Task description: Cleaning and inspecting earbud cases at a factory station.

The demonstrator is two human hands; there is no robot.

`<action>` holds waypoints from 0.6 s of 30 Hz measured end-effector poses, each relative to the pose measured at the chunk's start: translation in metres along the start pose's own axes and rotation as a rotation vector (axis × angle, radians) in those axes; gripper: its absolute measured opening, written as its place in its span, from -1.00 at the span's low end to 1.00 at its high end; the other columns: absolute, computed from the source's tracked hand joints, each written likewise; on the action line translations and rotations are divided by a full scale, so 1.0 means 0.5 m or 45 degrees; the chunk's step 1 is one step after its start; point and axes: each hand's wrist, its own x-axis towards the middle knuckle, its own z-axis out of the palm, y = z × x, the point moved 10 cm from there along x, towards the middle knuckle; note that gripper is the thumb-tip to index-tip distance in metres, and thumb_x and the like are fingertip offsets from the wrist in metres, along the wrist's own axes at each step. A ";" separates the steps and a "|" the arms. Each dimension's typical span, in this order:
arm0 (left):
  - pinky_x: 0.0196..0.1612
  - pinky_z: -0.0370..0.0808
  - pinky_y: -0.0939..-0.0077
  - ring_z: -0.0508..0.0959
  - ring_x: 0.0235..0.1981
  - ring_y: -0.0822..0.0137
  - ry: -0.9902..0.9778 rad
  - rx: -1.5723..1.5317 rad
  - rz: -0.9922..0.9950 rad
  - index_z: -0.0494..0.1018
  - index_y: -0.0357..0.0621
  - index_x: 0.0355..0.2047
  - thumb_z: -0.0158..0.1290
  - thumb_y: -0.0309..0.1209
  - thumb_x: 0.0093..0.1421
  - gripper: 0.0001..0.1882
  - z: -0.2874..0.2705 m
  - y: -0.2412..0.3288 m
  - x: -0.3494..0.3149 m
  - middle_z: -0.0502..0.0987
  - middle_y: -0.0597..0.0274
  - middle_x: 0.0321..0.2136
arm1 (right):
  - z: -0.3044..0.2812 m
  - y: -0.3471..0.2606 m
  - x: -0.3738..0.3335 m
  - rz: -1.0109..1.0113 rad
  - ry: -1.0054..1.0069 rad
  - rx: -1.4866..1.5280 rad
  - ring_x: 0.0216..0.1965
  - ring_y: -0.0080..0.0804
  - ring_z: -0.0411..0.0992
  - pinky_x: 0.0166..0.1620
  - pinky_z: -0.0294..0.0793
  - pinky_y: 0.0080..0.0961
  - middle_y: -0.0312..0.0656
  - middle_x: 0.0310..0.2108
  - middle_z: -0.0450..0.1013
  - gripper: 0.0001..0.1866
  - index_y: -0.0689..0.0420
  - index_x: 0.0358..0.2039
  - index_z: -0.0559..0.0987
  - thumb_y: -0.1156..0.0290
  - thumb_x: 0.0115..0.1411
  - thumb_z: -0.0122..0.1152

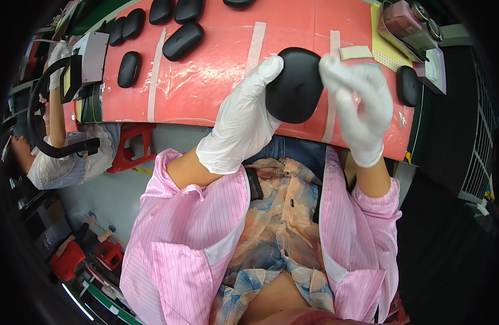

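Observation:
My left hand (244, 114), in a white glove, grips a smooth black oval case (294, 89) above the near part of the table. The thumb lies on the case's upper left side, and the other fingers are hidden behind it. My right hand (362, 103), also white-gloved, is at the case's right edge with its fingers bent. Motion blurs those fingertips, so I cannot make out whether they touch the case or hold anything.
Several similar black cases (183, 41) lie on the pink-covered table (206, 81), mostly at the far left. One case (406, 85) sits at the right edge. A small off-white pad (355, 52) lies near a bin (404, 27). At left, another person works beside a white box (92, 57).

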 end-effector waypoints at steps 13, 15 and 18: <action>-0.14 0.49 0.41 0.52 -0.15 0.31 0.106 -0.135 0.137 0.36 -0.22 0.03 -0.23 -0.12 0.35 -0.54 -0.027 0.009 0.031 0.53 0.12 -0.11 | 0.043 -0.009 -0.103 -0.008 -0.060 0.062 -0.36 -0.37 0.39 -0.28 0.39 -0.48 -0.26 -0.39 0.43 -0.59 0.12 -0.21 0.65 0.69 -0.14 0.16; -0.07 0.47 0.36 0.52 -0.11 0.28 -0.125 -0.288 -0.050 0.34 -0.24 0.07 -0.20 0.01 0.30 -0.42 -0.020 -0.013 0.050 0.53 0.08 -0.10 | -0.001 0.014 -0.088 0.158 0.060 0.066 -0.27 -0.38 0.43 -0.17 0.42 -0.49 -0.19 -0.32 0.46 -0.60 0.23 -0.14 0.60 0.73 -0.04 0.10; 0.05 0.45 0.23 0.51 -0.06 0.23 -0.325 -0.409 -0.357 0.29 -0.24 0.16 -0.15 0.32 0.16 -0.11 0.031 -0.058 0.037 0.50 -0.02 -0.06 | -0.029 0.025 -0.016 0.209 0.110 0.005 -0.31 -0.41 0.43 -0.19 0.43 -0.49 -0.17 -0.35 0.46 -0.66 0.25 -0.16 0.60 0.72 0.04 0.06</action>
